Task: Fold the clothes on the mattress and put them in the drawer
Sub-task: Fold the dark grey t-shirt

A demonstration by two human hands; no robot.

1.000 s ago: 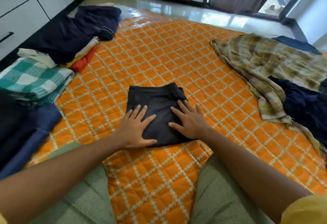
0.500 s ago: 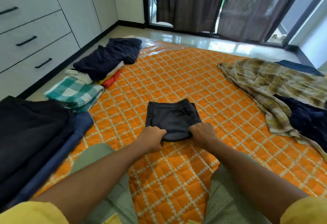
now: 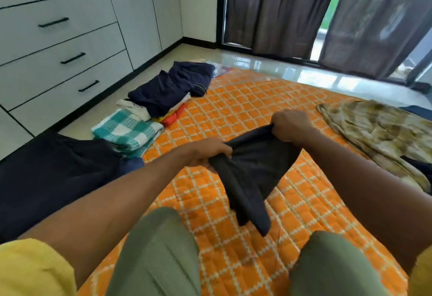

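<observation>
Both hands grip dark folded shorts (image 3: 252,174) above orange mattress (image 3: 257,108): left hand (image 3: 205,153) and right hand (image 3: 291,126) fingers clamped on top edge.

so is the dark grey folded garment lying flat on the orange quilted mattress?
No, both hands hold the dark grey folded garment lifted, hanging above the orange quilted mattress.

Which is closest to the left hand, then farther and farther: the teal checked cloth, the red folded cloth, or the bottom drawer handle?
From the left hand:
1. Teal checked cloth, just left of it.
2. Red folded cloth, behind that.
3. Bottom black drawer handle, far left on the cabinet.
</observation>
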